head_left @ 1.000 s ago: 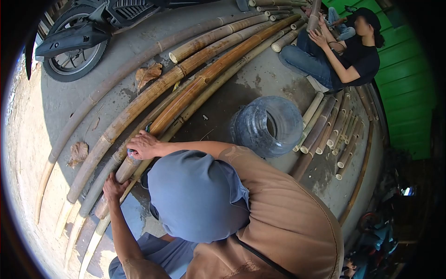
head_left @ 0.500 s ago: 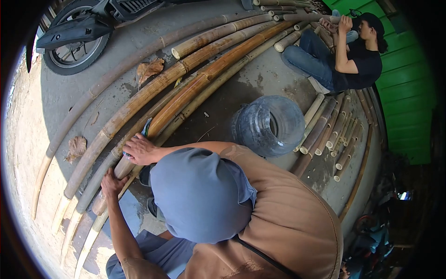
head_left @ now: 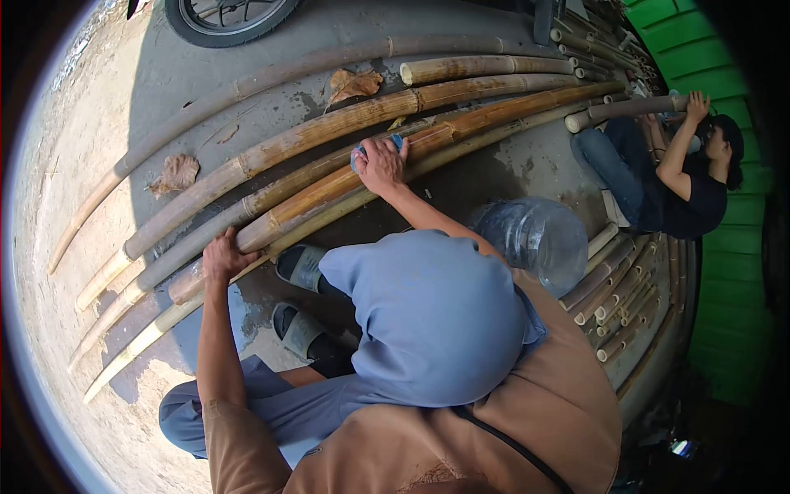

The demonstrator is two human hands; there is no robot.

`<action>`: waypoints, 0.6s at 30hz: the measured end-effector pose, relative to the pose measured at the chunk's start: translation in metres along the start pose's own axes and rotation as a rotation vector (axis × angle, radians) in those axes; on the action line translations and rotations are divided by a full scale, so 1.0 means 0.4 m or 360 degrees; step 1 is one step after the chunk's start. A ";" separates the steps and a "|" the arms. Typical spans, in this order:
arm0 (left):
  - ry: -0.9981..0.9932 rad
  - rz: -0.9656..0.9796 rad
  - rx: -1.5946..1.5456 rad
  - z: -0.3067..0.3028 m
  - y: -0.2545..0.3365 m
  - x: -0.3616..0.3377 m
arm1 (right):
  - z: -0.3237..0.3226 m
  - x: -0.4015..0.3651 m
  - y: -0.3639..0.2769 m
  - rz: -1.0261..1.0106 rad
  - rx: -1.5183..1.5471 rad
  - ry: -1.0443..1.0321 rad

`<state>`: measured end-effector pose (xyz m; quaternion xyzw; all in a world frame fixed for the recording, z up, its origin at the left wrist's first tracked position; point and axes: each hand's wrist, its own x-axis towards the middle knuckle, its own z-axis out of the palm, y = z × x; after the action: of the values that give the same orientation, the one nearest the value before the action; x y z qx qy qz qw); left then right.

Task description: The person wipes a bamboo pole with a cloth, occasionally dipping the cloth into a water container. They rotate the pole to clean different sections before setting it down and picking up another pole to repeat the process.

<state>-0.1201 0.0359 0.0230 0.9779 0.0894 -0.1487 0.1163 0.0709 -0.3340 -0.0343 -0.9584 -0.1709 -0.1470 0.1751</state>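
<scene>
My left hand (head_left: 226,255) is wrapped round a thick bamboo pole (head_left: 317,198) near its lower left end. Farther up the same pole, my right hand (head_left: 381,166) is closed over a crumpled blue and pink cloth (head_left: 398,142) and presses it on the bamboo. The upper stretch of this pole is glossy orange-brown, and its left end is paler. On either side lie other long poles, among them a thinner yellowish pole (head_left: 329,216) on my side.
A cut-open clear plastic bottle (head_left: 559,247) stands to the right, beside stacked short bamboo pieces (head_left: 629,309). At the right a seated co-worker (head_left: 683,177) holds a bamboo length (head_left: 625,111). Dry leaves (head_left: 177,174) and a motorbike wheel (head_left: 234,20) are at the far side.
My right hand has moved up and right along the pole with the cloth, away from my left hand. The left hand stays round the pole. The view has shifted.
</scene>
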 end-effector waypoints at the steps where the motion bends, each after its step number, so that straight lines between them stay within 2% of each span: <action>1: 0.0013 0.0000 -0.0005 0.002 -0.001 0.001 | 0.007 -0.015 -0.063 -0.0112 0.0064 -0.0114; 2: 0.0019 0.0003 -0.0008 0.005 -0.005 -0.002 | 0.014 -0.032 -0.138 -0.0248 0.0216 -0.0251; 3: 0.0005 -0.0007 -0.0006 0.006 -0.009 -0.003 | 0.058 -0.064 -0.216 -0.0408 0.0421 -0.0156; 4: -0.0006 -0.0009 -0.0004 0.008 -0.010 0.000 | 0.045 -0.077 -0.303 -0.0494 0.0539 -0.0437; 5: -0.0011 0.0000 -0.0002 0.008 -0.010 0.001 | 0.085 -0.103 -0.360 -0.0690 0.0557 -0.0391; 6: 0.0022 0.0024 -0.0004 0.011 -0.014 -0.001 | 0.074 -0.104 -0.402 -0.0757 0.0537 -0.0553; 7: 0.0019 0.0013 -0.0007 0.014 -0.015 0.005 | 0.076 -0.092 -0.389 -0.0787 0.0560 -0.0543; 9: -0.0022 0.0009 0.0008 0.018 -0.027 0.002 | 0.058 -0.083 -0.346 -0.0803 0.0624 -0.0530; 11: -0.0024 0.0041 0.0000 0.021 -0.040 0.015 | 0.007 -0.059 -0.233 -0.0675 0.0514 -0.0467; 14: -0.0163 -0.0006 -0.0030 0.007 -0.037 0.023 | -0.008 -0.029 0.034 -0.0302 0.0191 -0.0089; 15: -0.0225 -0.0029 -0.0037 -0.005 -0.032 0.026 | -0.040 -0.007 0.110 -0.0186 0.0004 -0.0056; 17: -0.0279 -0.0033 -0.0106 -0.019 -0.030 0.027 | -0.065 0.017 0.211 0.0005 -0.0111 0.0069; 18: -0.0323 -0.0051 -0.0121 -0.025 -0.028 0.031 | -0.048 0.012 0.207 0.0040 -0.0137 0.0102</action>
<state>-0.1079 0.0508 0.0263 0.9512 0.0983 -0.2452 0.1595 0.1024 -0.4128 -0.0391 -0.9619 -0.1466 -0.1827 0.1411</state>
